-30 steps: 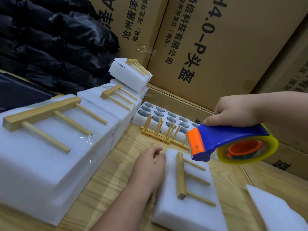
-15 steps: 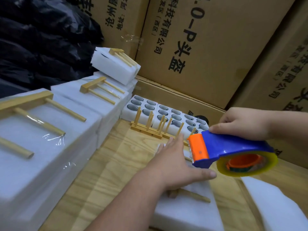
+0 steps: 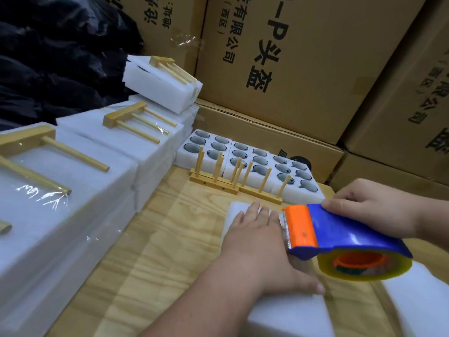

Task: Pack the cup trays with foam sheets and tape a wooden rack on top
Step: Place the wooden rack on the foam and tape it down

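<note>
Left hand (image 3: 255, 242) flat, fingers straight, pressing foam pack (image 3: 289, 312) on bench; rack hidden under it. Right hand (image 3: 371, 210) grips tape dispenser (image 3: 340, 237), blade just beside left fingers. Tip: keep pack pinned, start tape w/ firm contact, pull straight.

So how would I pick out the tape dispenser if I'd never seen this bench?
Start at the wooden table in front of the stacked cardboard boxes, then look to its near right side, above the foam pack that the left hand presses flat. The tape dispenser is gripped there by the right hand. It is the only bright blue and orange thing, carrying a yellowish tape roll, among white foam and pale wood.
</note>
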Demonstrator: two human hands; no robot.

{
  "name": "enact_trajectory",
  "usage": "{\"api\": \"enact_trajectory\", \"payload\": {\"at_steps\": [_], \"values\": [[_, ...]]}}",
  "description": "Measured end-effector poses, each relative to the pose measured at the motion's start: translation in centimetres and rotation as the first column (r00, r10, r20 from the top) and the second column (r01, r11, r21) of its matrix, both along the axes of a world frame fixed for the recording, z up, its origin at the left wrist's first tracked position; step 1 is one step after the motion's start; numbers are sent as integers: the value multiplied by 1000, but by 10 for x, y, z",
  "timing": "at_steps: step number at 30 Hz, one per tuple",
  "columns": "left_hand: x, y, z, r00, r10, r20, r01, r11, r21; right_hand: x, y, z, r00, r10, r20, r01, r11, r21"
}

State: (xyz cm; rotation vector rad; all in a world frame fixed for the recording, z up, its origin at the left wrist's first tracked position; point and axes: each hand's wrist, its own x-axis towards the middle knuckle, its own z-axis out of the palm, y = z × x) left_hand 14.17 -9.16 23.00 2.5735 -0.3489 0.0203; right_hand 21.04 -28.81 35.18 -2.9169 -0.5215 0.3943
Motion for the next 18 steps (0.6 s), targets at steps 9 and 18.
{"api": "enact_trajectory", "payload": {"at_steps": [9,18], "values": [[2,-2,-6,1000,17,-12,-16,994,106,-5,-48,-9,998,-3,-58,10,993,114],[2,-2,-7,1000,3,-15,-1,992,123,-17,-109,-10,992,-109,-58,114,990,88]]}}
